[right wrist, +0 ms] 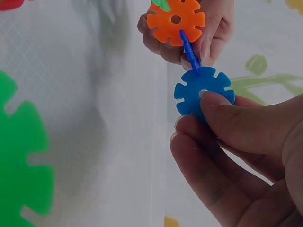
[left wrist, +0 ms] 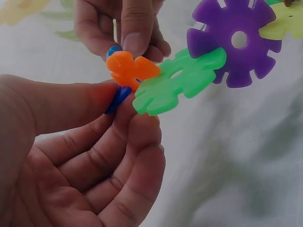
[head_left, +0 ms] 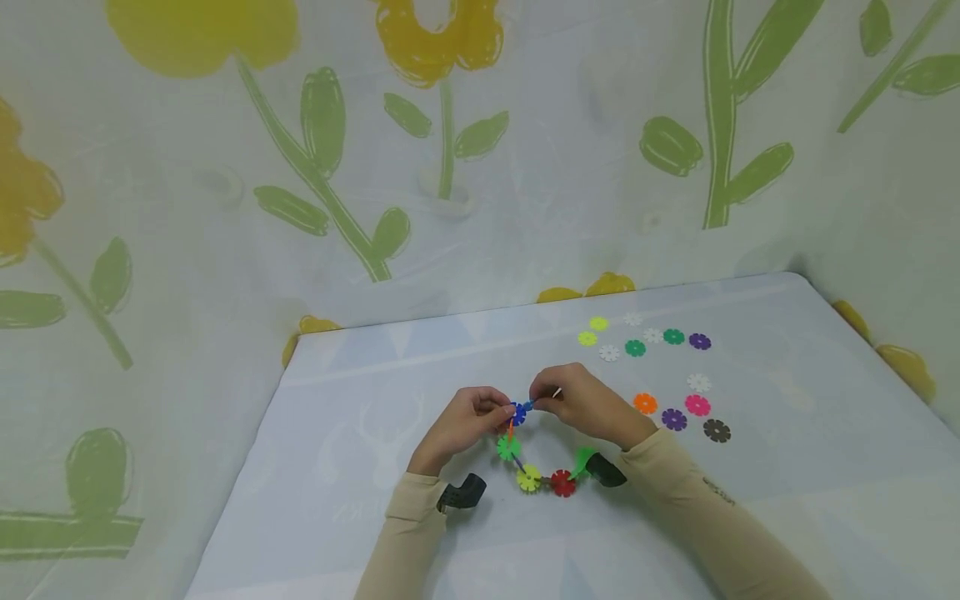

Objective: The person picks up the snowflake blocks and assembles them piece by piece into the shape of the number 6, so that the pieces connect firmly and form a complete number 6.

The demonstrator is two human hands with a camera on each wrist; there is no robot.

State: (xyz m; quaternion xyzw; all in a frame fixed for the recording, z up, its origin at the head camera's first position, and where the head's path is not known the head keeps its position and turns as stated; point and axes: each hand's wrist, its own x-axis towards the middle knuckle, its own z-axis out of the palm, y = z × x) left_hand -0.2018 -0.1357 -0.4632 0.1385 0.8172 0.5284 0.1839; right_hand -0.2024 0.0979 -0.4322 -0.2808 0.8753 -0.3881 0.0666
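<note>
My left hand (head_left: 467, 423) pinches a dark blue notched disc (right wrist: 190, 54) between thumb and fingers. Opposite it, my right hand (head_left: 588, 402) pinches a lighter blue snowflake disc (right wrist: 187, 92), whose edge meets the dark blue one. These belong to a curved chain of interlocking discs. From the dark blue disc it runs through an orange disc (left wrist: 127, 68), a light green one (head_left: 508, 447), a purple one (left wrist: 215, 28), a yellow one (head_left: 528, 478), a brown one, a red one (head_left: 563, 482) and a bright green end disc (head_left: 583, 460) near the right wrist.
Loose discs lie on the white table (head_left: 315, 467) to the right, among them an orange disc (head_left: 645, 403), a pink disc (head_left: 697, 406) and a dark grey disc (head_left: 717, 430). Farther back are yellow, white, green and purple ones. A flower-patterned curtain (head_left: 525, 217) surrounds the table.
</note>
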